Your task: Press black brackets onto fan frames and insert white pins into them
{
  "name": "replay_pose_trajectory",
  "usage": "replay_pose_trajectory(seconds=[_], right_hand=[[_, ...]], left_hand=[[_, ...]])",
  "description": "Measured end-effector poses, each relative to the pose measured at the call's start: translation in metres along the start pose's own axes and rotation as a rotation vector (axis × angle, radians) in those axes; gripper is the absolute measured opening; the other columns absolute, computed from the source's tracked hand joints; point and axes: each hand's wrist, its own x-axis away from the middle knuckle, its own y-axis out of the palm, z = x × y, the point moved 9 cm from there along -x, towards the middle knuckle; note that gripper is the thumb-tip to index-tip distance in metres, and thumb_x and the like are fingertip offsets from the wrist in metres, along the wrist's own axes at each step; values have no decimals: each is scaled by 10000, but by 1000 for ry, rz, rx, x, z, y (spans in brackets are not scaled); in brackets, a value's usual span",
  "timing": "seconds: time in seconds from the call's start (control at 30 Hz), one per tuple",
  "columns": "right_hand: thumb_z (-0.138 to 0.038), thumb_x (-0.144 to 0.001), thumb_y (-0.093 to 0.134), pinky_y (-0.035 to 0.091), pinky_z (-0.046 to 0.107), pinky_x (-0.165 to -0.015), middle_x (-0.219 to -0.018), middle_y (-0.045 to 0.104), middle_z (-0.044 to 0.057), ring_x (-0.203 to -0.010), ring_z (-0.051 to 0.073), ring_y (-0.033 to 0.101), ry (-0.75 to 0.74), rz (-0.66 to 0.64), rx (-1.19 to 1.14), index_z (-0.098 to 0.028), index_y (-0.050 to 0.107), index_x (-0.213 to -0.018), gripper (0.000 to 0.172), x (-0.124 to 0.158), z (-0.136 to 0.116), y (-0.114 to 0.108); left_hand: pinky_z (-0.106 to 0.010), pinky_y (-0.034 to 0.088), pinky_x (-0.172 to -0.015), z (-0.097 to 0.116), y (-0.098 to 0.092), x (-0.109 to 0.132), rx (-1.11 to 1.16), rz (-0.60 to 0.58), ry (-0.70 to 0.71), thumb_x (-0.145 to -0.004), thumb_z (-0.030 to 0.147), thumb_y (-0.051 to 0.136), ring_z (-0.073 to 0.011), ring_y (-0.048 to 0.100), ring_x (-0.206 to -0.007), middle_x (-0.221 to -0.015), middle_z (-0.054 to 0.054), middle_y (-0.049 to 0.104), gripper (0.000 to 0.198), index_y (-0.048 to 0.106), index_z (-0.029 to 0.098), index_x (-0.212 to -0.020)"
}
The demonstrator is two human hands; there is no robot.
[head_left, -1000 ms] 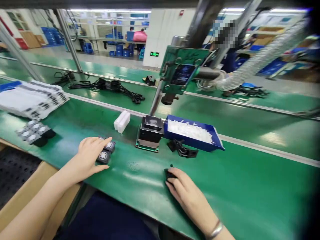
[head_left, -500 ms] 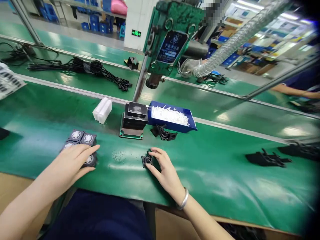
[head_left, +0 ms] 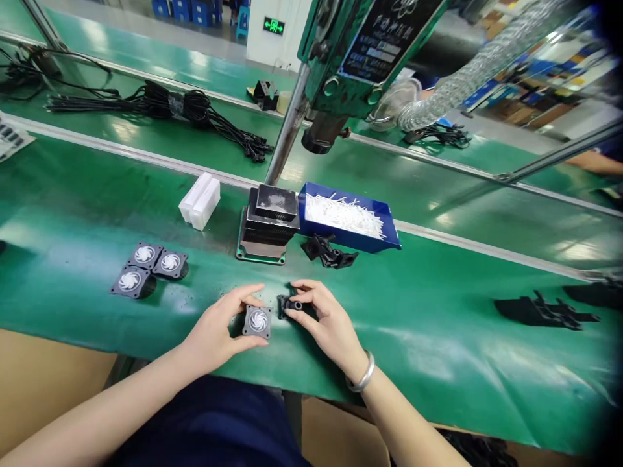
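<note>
Between the thumb and fingers of my left hand (head_left: 219, 327) is a square black part (head_left: 257, 321) with a white swirl on its face, like a small fan. Close to its right, my right hand (head_left: 326, 318) grips a small black plastic bracket (head_left: 291, 305) with a round hollow boss. A narrow gap separates the two pieces, just above the green mat. Off to the left lie three more of the swirl-faced parts (head_left: 145, 254), grouped together. Behind my hands, a few black brackets (head_left: 331, 253) rest in a small pile.
A green press (head_left: 335, 84) hangs over a black block fixture (head_left: 269, 224). Beside that stands a blue bin (head_left: 389, 240) of white sticks. White blocks (head_left: 200, 201) sit left of it, bundled black cables (head_left: 180, 110) lie behind, and black parts (head_left: 540, 310) lie far right.
My left hand has taken one swirl-faced part from the group and brought it right, next to the bracket. My right hand still holds the bracket, now turned a little. The view has shifted.
</note>
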Motion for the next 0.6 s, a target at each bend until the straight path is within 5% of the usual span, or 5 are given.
replay_pose_trajectory(seconds=[0.1,0.27,0.6], right_hand=[[-267,-876,722,486,396,-950,-1129,579,59,-1108,219,577,-53,46,-75,-235,619,-938,124,-5,-30,-2],[-190,-850,745,474,352,-974,-1075,596,39,-1135,197,551,-238,-66,-120,-232,612,-971,185,-10,-86,21],[-226,-892,700,476,403,-965,-1055,597,50,-1088,215,553,-262,-83,-60,-240,564,-1017,186,-9,-78,39]], left_hand=[[-327,495,-963,0,0,1,1,8,23,-742,258,828,-191,626,-1081,-1117,11,644,784,388,379,-1379],[-316,505,-956,4,-1,2,-16,32,67,-790,314,786,-183,642,-1051,-1117,-1,629,711,383,348,-1375],[-354,517,-983,6,-1,2,-59,20,79,-821,319,750,-201,627,-1083,-1172,-37,614,685,365,295,-1387]])
